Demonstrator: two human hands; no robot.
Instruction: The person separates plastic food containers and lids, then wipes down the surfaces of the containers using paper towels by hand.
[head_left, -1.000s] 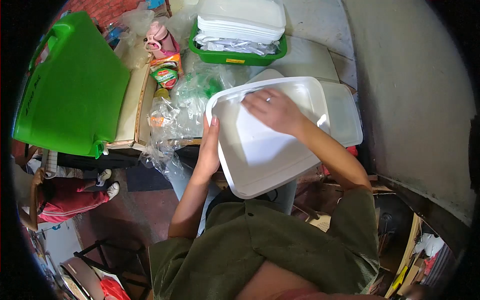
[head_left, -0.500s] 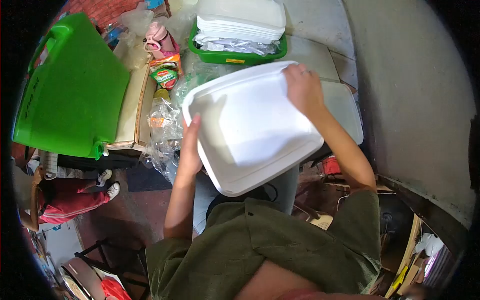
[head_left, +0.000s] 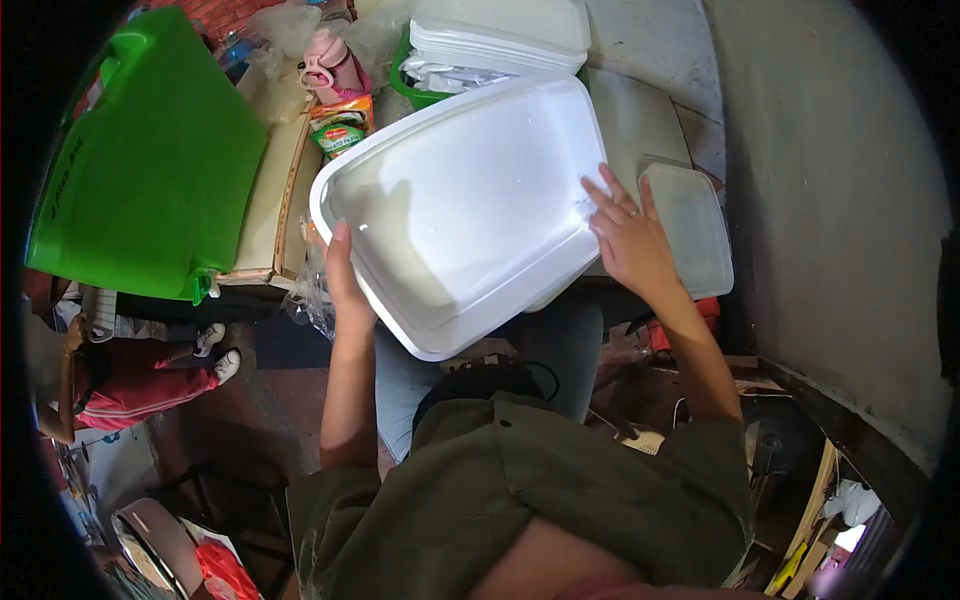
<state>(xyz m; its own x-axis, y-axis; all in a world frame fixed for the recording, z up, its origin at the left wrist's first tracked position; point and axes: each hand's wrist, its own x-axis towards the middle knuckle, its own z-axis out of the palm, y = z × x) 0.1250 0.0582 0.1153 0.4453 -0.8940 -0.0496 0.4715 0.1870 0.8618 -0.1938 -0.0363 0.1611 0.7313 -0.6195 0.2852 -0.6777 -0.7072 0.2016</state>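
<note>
A white rectangular plastic tub (head_left: 460,190) is held up over my lap, tilted so its inside faces me. My left hand (head_left: 347,285) grips its left rim, thumb over the edge and the other fingers hidden underneath. At the right end of the tub is my right hand (head_left: 635,240), its fingers spread and the fingertips at the rim; whether they press on it I cannot tell. To the right of that hand a translucent white lid (head_left: 690,230) lies on the table.
Behind the tub, a stack of white lids (head_left: 500,35) rests on a green basin (head_left: 420,97) with plastic bags. A large green plastic container (head_left: 150,160) stands left. Nearby are a pink bottle (head_left: 332,65) and food packets (head_left: 340,125). Another person (head_left: 130,385) is at lower left.
The tub has shifted left and turned, showing more of its inside. My right hand has left the far right corner, moved down along the right end and spread its fingers. My left hand keeps its hold.
</note>
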